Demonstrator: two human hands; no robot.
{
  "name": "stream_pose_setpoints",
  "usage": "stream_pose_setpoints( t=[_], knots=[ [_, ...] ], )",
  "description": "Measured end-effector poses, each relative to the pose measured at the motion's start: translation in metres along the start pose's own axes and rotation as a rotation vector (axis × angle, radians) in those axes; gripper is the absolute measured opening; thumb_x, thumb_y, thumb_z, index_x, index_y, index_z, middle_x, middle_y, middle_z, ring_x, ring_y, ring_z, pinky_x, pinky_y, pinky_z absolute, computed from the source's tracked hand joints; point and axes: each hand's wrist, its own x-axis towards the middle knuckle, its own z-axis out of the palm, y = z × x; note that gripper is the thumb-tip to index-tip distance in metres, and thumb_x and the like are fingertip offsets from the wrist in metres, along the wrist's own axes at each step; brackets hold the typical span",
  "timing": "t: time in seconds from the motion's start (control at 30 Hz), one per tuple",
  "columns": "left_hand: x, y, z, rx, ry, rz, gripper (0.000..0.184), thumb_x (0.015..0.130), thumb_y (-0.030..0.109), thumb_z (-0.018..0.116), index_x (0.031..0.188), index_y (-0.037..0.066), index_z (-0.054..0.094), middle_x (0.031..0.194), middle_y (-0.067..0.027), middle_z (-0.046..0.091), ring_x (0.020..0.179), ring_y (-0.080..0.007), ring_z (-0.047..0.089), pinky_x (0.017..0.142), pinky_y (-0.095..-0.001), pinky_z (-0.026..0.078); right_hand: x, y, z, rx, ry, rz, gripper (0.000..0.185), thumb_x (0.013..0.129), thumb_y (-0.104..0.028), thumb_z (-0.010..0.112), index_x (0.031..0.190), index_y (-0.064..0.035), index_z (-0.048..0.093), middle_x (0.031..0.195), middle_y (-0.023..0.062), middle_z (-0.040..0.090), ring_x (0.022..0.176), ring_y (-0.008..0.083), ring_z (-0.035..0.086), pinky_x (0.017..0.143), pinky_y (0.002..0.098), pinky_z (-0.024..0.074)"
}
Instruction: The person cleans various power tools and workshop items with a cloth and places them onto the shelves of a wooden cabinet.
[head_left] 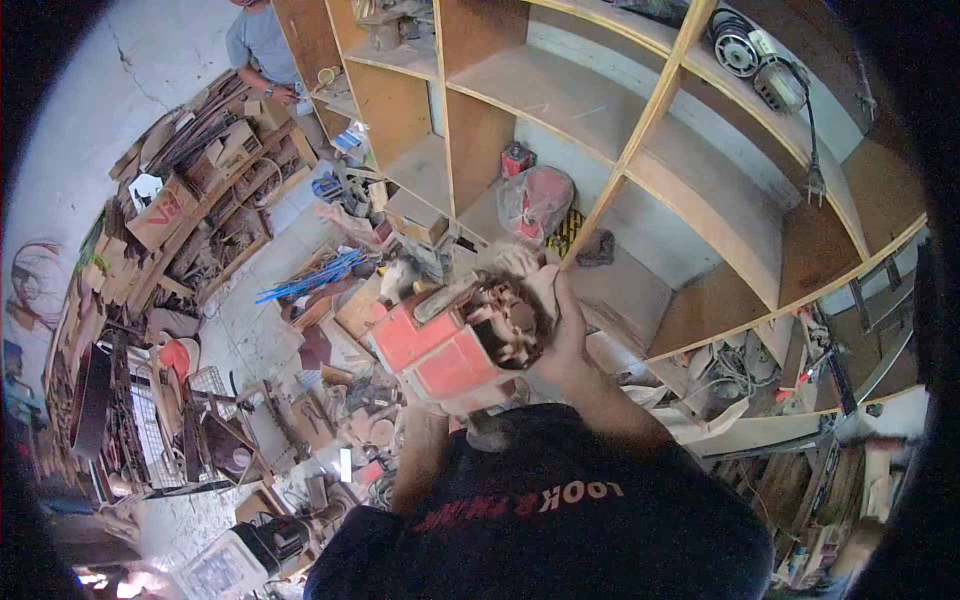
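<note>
A red, box-shaped container (440,350) is held up in front of my chest, tilted, its open end facing right. Brown, rusty-looking pieces (512,320) fill that opening; their kind is too blurred to make out. My right hand (560,315) is closed around the container's right side. Below it, my left hand (432,408) grips the underside, and most of its fingers are hidden by the container. A pale, smeared shape (400,277) shows just beyond its far left corner.
A wooden shelf unit (625,160) rises ahead and to the right, with a plastic-wrapped bundle (537,203) in a lower compartment. A corded power tool (780,85) lies higher up. Scrap wood (190,160) is piled at left, near another person (265,50). Blue rods (312,277) lie amid floor clutter.
</note>
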Motion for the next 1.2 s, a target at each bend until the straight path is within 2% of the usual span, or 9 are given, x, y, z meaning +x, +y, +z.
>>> stream_pose_setpoints(
  t=[0.17,0.27,0.43,0.5,0.6,0.7,0.77,0.97,1.2],
  knots=[
    [-0.004,0.009,0.009,0.299,0.027,0.087,0.041,0.086,0.039,0.055,0.114,0.01,0.061,0.108,-0.0118,0.064,0.101,-0.0277,0.063,0.088,-0.041,0.049,0.0,0.051,-0.025,-0.344,0.271,-0.142,0.052,0.099,-0.043,0.04,0.135,-0.005,0.044,0.134,0.0136,0.051,0.123,0.0255,0.049,0.108,0.0402,0.0365],
    [-0.005,0.012,0.009,0.404,0.028,0.112,0.039,0.085,0.038,0.056,0.112,0.01,0.062,0.106,-0.0117,0.065,0.099,-0.0276,0.063,0.087,-0.0404,0.049,-0.021,0.018,-0.008,-0.108,-0.107,-0.093,0.049,0.098,-0.04,0.043,0.133,-0.0061,0.047,0.135,0.0126,0.051,0.122,0.0226,0.05,0.107,0.038,0.0379],
    [-0.008,0.017,0.016,0.512,0.032,0.126,0.036,0.084,0.036,0.059,0.109,0.01,0.064,0.103,-0.0115,0.066,0.097,-0.0275,0.064,0.086,-0.0394,0.049,0.022,0.021,-0.064,-0.287,-0.254,-0.142,0.052,0.1,-0.044,0.04,0.134,-0.0058,0.046,0.134,0.0126,0.051,0.122,0.0219,0.05,0.106,0.0352,0.0376],
    [-0.009,0.018,0.018,0.538,0.028,0.122,0.035,0.084,0.035,0.059,0.108,0.01,0.064,0.101,-0.0114,0.066,0.096,-0.0274,0.064,0.086,-0.039,0.05,0.019,0.057,-0.079,-0.512,0.177,-0.299,0.049,0.1,-0.041,0.039,0.135,-0.0066,0.046,0.132,0.0118,0.052,0.123,0.0216,0.049,0.105,0.0347,0.0372],
    [-0.011,0.021,0.017,0.572,0.029,0.115,0.033,0.083,0.034,0.061,0.106,0.009,0.065,0.099,-0.0113,0.067,0.095,-0.0274,0.065,0.085,-0.0384,0.05,-0.006,0.044,-0.05,-0.433,0.174,-0.206,0.052,0.1,-0.037,0.042,0.14,-0.0049,0.039,0.135,0.0093,0.05,0.125,0.0227,0.047,0.107,0.0358,0.0347],
    [-0.016,0.005,0.014,0.4,0.0,0.084,0.034,0.083,0.034,0.06,0.106,0.01,0.065,0.1,-0.0112,0.066,0.095,-0.0274,0.064,0.086,-0.0386,0.049,-0.018,0.004,-0.005,0.007,0.008,-0.047,0.052,0.095,-0.028,0.051,0.14,-0.0042,0.039,0.133,0.0088,0.05,0.124,0.0221,0.047,0.106,0.0353,0.0349],
    [-0.02,-0.009,0.009,0.201,-0.047,0.009,0.035,0.083,0.035,0.06,0.107,0.01,0.064,0.1,-0.0111,0.066,0.096,-0.0274,0.064,0.086,-0.0388,0.049,-0.015,0.014,0.011,-0.687,0.286,-0.272,0.05,0.093,-0.026,0.052,0.137,-0.0058,0.043,0.131,0.0085,0.051,0.124,0.0201,0.047,0.106,0.0352,0.0358],
    [-0.022,-0.055,-0.006,-0.475,-0.244,-0.376,0.036,0.084,0.036,0.06,0.109,0.01,0.063,0.102,-0.0108,0.065,0.097,-0.0274,0.063,0.087,-0.0393,0.049,-0.013,0.049,-0.032,-0.221,0.331,-0.173,0.063,0.093,-0.053,0.051,0.137,-0.0084,0.043,0.131,0.0056,0.051,0.119,0.0181,0.05,0.101,0.034,0.0406],
    [-0.026,-0.087,-0.008,-0.67,-0.285,-0.529,0.038,0.084,0.037,0.059,0.111,0.01,0.061,0.103,-0.0105,0.064,0.098,-0.0274,0.062,0.088,-0.0399,0.048,-0.002,0.048,-0.07,-0.537,0.153,-0.344,0.038,0.096,-0.019,0.048,0.129,-0.0017,0.046,0.126,0.0114,0.053,0.111,0.023,0.054,0.096,0.0369,0.0423]
  ],
)
